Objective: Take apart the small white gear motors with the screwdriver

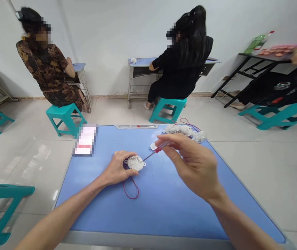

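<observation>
Your bare forearms (59,211) reach across the blue rectangular surface (159,211); your left grip (118,168) curls closed around the white round casing (136,163), steadying it; your right grip (192,163) pinches a slim red-handled screwdriver (159,148), tip angled at the casing; a thin red wire loop (131,191) trails below.

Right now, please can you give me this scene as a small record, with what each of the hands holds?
Left hand: holds white round eared part
Right hand: holds red-handled screwdriver, tip near the part
Wire: red wire loop, below the part
Surface: blue desk top
Nearby: white clumped parts, at the far edge
</observation>
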Demonstrator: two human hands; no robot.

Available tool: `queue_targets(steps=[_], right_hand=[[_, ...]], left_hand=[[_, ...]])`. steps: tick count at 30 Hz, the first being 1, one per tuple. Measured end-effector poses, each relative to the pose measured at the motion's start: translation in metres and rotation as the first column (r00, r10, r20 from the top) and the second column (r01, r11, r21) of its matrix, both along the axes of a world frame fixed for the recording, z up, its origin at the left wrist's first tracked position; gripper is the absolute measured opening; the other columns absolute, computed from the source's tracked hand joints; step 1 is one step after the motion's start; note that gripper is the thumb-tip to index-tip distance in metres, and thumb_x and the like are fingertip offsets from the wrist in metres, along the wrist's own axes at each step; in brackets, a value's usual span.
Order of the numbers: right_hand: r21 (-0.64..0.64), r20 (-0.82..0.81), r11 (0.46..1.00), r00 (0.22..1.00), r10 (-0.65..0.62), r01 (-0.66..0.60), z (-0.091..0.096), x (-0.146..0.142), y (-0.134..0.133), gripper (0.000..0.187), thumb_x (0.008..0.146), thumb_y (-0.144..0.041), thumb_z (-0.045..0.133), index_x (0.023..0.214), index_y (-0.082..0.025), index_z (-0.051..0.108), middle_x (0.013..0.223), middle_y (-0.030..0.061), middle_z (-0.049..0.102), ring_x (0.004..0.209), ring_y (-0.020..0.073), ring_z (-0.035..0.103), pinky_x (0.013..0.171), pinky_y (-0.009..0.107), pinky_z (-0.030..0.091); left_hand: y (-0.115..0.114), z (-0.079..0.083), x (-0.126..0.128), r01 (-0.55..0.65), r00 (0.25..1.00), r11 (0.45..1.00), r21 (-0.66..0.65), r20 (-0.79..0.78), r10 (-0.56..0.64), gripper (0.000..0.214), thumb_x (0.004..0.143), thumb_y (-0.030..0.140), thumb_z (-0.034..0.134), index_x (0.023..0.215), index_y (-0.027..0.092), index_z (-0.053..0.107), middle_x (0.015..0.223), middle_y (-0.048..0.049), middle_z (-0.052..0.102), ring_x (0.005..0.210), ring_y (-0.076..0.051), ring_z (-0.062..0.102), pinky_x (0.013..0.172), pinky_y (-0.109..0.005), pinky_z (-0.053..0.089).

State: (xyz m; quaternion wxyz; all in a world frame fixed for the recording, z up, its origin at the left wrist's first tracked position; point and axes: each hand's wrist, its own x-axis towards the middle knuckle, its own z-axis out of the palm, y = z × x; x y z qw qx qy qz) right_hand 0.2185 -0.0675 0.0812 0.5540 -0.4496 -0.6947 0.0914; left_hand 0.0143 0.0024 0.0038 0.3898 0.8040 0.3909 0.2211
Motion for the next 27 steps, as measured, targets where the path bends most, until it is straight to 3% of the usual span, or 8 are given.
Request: queue_targets(steps=[3, 5, 7, 10, 15, 21, 27], right_hand=[[0.098, -0.02, 0.987, 0.991, -0.13, 0.131, -0.01, 0.018, -0.012, 0.03, 0.086, -0.004, 0.064, 0.108, -0.025, 0.068, 0.093, 0.0017, 0.071, 0.084, 0.0176, 0.07, 0.07, 0.033, 0.06], [0.25, 0.083, 0.949, 0.973, -0.217, 0.191, -0.024, 0.032, -0.022, 0.032, 0.08, 0.001, 0.068, 0.101, -0.024, 0.068, 0.09, 0.0021, 0.071, 0.083, 0.0187, 0.071, 0.071, 0.034, 0.06], [0.362, 0.26, 0.917, 0.927, -0.27, 0.166, -0.043, 0.046, -0.033, 0.034, 0.076, 0.007, 0.068, 0.096, -0.02, 0.068, 0.087, 0.0034, 0.07, 0.078, 0.0174, 0.07, 0.067, 0.031, 0.06], [0.433, 0.507, 0.901, 0.823, -0.255, 0.013, -0.074, 0.064, -0.044, 0.036, 0.075, 0.01, 0.065, 0.098, -0.018, 0.068, 0.087, 0.0055, 0.069, 0.08, 0.0186, 0.069, 0.065, 0.031, 0.061], [0.281, 0.674, 0.957, 0.724, -0.149, -0.065, -0.102, 0.079, -0.047, 0.033, 0.083, 0.007, 0.052, 0.099, -0.018, 0.066, 0.095, 0.0099, 0.069, 0.093, 0.0231, 0.069, 0.073, 0.037, 0.063], [0.032, 0.683, 0.998, 0.73, 0.018, -0.055, -0.102, 0.086, -0.047, 0.029, 0.084, -0.003, 0.049, 0.099, -0.021, 0.066, 0.099, 0.0115, 0.067, 0.099, 0.0263, 0.067, 0.073, 0.04, 0.062], [-0.051, 0.656, 0.996, 0.75, 0.088, -0.072, -0.1, 0.09, -0.049, 0.029, 0.079, -0.004, 0.05, 0.101, -0.019, 0.063, 0.102, 0.0129, 0.063, 0.097, 0.0261, 0.064, 0.073, 0.04, 0.059]], left_hand=[[0.0, -0.002, 0.0, -0.014, 1.0, 1.0, -0.016, -0.004, 0.014, 0.057, 0.064, 0.024, 0.086, 0.118, 0.021, 0.066, 0.109, -0.0046, 0.07, 0.102, -0.025, 0.06, 0.097, -0.04, 0.039], [0.0, -0.003, 0.0, -0.018, 1.0, 1.0, -0.021, 0.0, 0.018, 0.056, 0.065, 0.024, 0.086, 0.118, 0.022, 0.067, 0.109, -0.0046, 0.069, 0.103, -0.025, 0.06, 0.098, -0.041, 0.039], [0.0, -0.003, 0.0, -0.022, 1.0, 1.0, -0.016, 0.003, 0.022, 0.055, 0.065, 0.025, 0.085, 0.117, 0.023, 0.067, 0.107, -0.0045, 0.07, 0.102, -0.025, 0.061, 0.098, -0.041, 0.04], [0.0, -0.004, 0.001, -0.021, 1.0, 1.0, -0.007, 0.007, 0.021, 0.054, 0.065, 0.025, 0.086, 0.116, 0.023, 0.068, 0.108, -0.0047, 0.07, 0.102, -0.025, 0.061, 0.099, -0.041, 0.04], [0.0, -0.004, 0.001, -0.024, 1.0, 1.0, -0.01, 0.014, 0.024, 0.056, 0.065, 0.025, 0.085, 0.118, 0.022, 0.067, 0.111, -0.0049, 0.069, 0.103, -0.024, 0.06, 0.1, -0.041, 0.041], [0.0, -0.007, 0.0, -0.007, 1.0, 1.0, 0.001, 0.029, 0.007, 0.053, 0.067, 0.028, 0.084, 0.117, 0.023, 0.067, 0.111, -0.0049, 0.07, 0.103, -0.025, 0.061, 0.101, -0.042, 0.039], [-0.001, -0.007, 0.0, -0.013, 1.0, 1.0, -0.009, 0.027, 0.013, 0.057, 0.065, 0.028, 0.086, 0.118, 0.022, 0.067, 0.115, -0.0053, 0.07, 0.107, -0.026, 0.061, 0.102, -0.042, 0.038]])
